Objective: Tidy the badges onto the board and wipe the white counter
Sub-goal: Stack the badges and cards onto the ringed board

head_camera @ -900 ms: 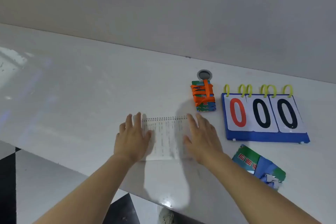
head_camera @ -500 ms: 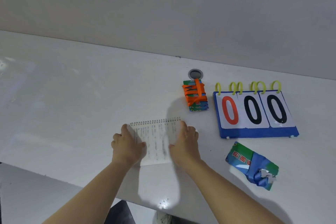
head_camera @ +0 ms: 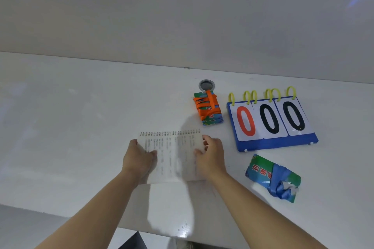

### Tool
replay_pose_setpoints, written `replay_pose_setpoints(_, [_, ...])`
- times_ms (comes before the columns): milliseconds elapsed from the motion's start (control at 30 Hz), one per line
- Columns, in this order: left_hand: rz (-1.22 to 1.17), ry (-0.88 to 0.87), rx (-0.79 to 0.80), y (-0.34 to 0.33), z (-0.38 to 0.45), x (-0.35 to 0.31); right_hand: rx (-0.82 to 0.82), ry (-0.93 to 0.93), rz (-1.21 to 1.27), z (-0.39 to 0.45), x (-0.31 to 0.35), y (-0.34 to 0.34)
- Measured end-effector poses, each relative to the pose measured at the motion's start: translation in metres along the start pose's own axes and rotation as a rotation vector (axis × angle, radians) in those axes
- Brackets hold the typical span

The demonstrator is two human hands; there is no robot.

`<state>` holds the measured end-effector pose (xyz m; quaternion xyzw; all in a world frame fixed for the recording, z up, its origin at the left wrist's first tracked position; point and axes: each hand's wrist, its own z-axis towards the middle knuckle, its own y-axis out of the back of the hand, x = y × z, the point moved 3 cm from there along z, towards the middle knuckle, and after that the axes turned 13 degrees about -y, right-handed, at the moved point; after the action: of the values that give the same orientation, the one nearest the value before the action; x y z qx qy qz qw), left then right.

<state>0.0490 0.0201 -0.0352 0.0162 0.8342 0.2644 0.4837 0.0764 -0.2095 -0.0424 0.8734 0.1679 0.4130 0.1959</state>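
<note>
A white spiral-bound notebook (head_camera: 174,155) with printed lines lies near the front of the white counter (head_camera: 81,127). My left hand (head_camera: 138,157) grips its left edge, thumb over the page. My right hand (head_camera: 210,154) grips its right edge with curled fingers. A stack of badges wound in an orange lanyard (head_camera: 208,110) sits behind the notebook. Another badge with a blue lanyard (head_camera: 273,177) lies to the right. A blue flip scoreboard (head_camera: 271,121) reading 000, with yellow rings, lies flat at the right.
A round grey cable grommet (head_camera: 206,85) is set in the counter just behind the orange stack. A white raised back panel (head_camera: 182,26) runs along the rear. The counter's front edge (head_camera: 81,216) drops to a dark floor.
Both hands went from lying flat on the notebook to curling round its left and right edges. The view has shifted, so everything sits a little lower and left in frame.
</note>
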Motion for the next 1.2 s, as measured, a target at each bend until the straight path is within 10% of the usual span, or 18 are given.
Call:
replay_pose_setpoints(667, [-0.207, -0.146, 0.158, -0.165, -0.028, -0.135, -0.147, 0.094, 0.041, 0.062, -0.005, 0.207])
replay_pose_setpoints(1200, [0.41, -0.312, 0.2, -0.285, -0.023, -0.166, -0.249, 0.006, -0.411, 0.149, -0.039, 0.285])
